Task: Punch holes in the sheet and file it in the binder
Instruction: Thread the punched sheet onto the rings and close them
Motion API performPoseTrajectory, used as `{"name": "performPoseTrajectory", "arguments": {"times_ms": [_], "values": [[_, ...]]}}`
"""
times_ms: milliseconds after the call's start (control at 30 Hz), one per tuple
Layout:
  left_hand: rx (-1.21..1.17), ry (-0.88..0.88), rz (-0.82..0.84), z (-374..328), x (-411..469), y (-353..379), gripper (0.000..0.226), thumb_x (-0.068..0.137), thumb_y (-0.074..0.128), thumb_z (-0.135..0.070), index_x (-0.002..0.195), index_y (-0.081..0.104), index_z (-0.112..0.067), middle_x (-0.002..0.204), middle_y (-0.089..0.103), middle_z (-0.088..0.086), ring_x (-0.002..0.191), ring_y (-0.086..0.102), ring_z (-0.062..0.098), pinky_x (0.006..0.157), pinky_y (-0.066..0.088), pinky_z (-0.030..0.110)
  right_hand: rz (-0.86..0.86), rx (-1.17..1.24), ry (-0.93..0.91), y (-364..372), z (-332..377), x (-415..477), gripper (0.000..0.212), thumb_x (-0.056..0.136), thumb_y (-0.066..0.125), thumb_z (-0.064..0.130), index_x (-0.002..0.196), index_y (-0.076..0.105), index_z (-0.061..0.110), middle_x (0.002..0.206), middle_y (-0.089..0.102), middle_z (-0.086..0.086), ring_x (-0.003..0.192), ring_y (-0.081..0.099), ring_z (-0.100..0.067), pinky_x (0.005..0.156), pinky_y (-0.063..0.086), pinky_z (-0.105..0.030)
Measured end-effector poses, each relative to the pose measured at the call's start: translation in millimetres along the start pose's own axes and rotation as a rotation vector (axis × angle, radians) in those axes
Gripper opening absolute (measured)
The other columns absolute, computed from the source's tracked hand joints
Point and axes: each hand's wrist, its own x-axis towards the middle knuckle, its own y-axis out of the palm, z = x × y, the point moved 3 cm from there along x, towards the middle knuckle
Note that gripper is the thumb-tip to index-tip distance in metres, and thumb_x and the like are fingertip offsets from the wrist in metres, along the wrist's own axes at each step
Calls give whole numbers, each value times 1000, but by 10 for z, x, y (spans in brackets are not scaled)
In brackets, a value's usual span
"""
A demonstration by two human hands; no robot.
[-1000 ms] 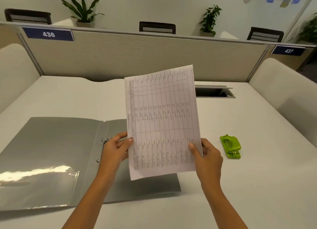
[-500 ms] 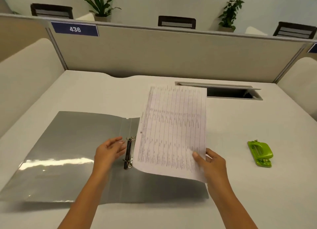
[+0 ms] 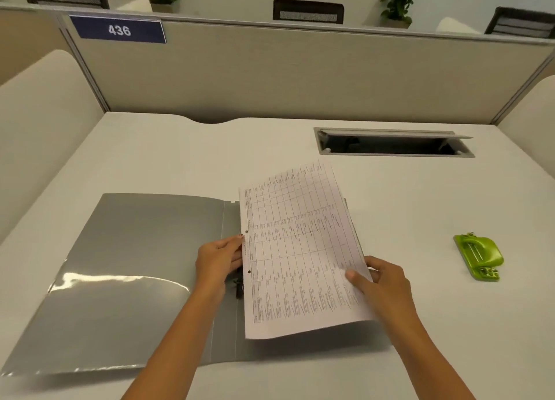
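The grey binder (image 3: pixel 126 267) lies open and flat on the white desk (image 3: pixel 420 195), and everything else sits in relation to it. The printed sheet (image 3: pixel 300 249), a ruled table with two punched holes along its left margin, hangs over the binder's right half, its left edge lined up above the ring mechanism (image 3: pixel 239 285) at the spine and its far end tilted away from the binder. The left hand (image 3: pixel 217 260) is at the spine, its fingers curled together against the sheet's holed margin, between the two holes; whether they pinch the paper or only press on it cannot be told. The right hand (image 3: pixel 381 282) is at the binder's right edge, thumb on top of the sheet's right side and fingers beneath, clamped on the paper. The green hole punch (image 3: pixel 479 257) rests on the desk well to the right of the binder, apart from both hands. Beyond the binder, a cable slot (image 3: pixel 393 143) opens in the desk, and a partition (image 3: pixel 300 75) carries a blue 436 label (image 3: pixel 118 30).
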Motion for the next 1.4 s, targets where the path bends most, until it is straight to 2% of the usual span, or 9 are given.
{"name": "performPoseTrajectory", "arguments": {"times_ms": [200, 500, 633, 800, 967, 1100, 1200, 1300, 1400], "values": [[-164, -151, 26, 13, 80, 42, 19, 84, 69, -10, 99, 68, 2, 88, 75, 12, 73, 74, 18, 60, 59, 24, -21, -77, -3, -39, 52, -9, 37, 85, 67, 29, 119, 60, 16, 118, 65, -2, 86, 60, -21, 81, 51, -36], [-242, -266, 32, 101, 149, 79, 20, 80, 73, -12, 96, 68, 0, 90, 74, 13, 77, 71, 22, 64, 61, 31, -6, -112, 24, -52, 106, -36, 38, 84, 68, 30, 119, 61, 18, 117, 66, -1, 87, 61, -21, 82, 51, -39], [-234, -281, 27, 97, 156, 90, 19, 80, 74, -15, 94, 68, -2, 87, 75, 11, 71, 72, 19, 61, 61, 31, -5, -116, 34, -58, 127, -38, 38, 83, 68, 31, 119, 61, 18, 116, 67, -2, 88, 62, -22, 84, 52, -41], [-165, -294, 25, 64, 144, 103, 26, 80, 75, -22, 99, 68, -5, 95, 74, 9, 81, 70, 20, 62, 55, 32, -9, -116, 32, -62, 141, -47, 38, 84, 68, 30, 118, 61, 18, 116, 66, -1, 86, 61, -21, 82, 52, -38], [-135, -303, 10, 7, 109, 150, 23, 80, 75, -19, 97, 67, -5, 93, 73, 8, 76, 68, 19, 59, 54, 32, -16, -119, 45, -88, 136, -39, 40, 83, 69, 31, 120, 60, 18, 118, 66, -2, 87, 62, -22, 82, 52, -40], [-119, -295, 12, -18, 79, 173, 18, 80, 74, -17, 92, 66, -6, 87, 73, 7, 69, 68, 17, 51, 52, 29, -14, -125, 62, -96, 124, -47, 42, 83, 69, 31, 122, 59, 17, 120, 64, -3, 87, 60, -21, 85, 52, -42], [-117, -292, 18, -21, 78, 157, 19, 82, 73, -20, 95, 68, -7, 89, 74, 6, 72, 70, 16, 52, 53, 29, -10, -124, 69, -102, 106, -59, 41, 83, 69, 29, 121, 59, 15, 119, 65, -4, 86, 59, -20, 86, 52, -42], [-167, -307, 34, -10, 78, 127, 14, 84, 71, -19, 94, 69, -9, 90, 74, 6, 70, 72, 16, 53, 57, 29, -12, -125, 81, -115, 80, -67, 41, 84, 69, 28, 121, 60, 15, 118, 65, -4, 85, 58, -20, 85, 51, -42], [-266, -290, 49, 13, 63, 103, 10, 86, 67, -10, 93, 69, -3, 92, 73, 12, 68, 72, 17, 54, 59, 26, -10, -130, 98, -122, 54, -80, 42, 83, 69, 30, 122, 59, 15, 120, 65, -5, 89, 62, -24, 87, 51, -45]]}}
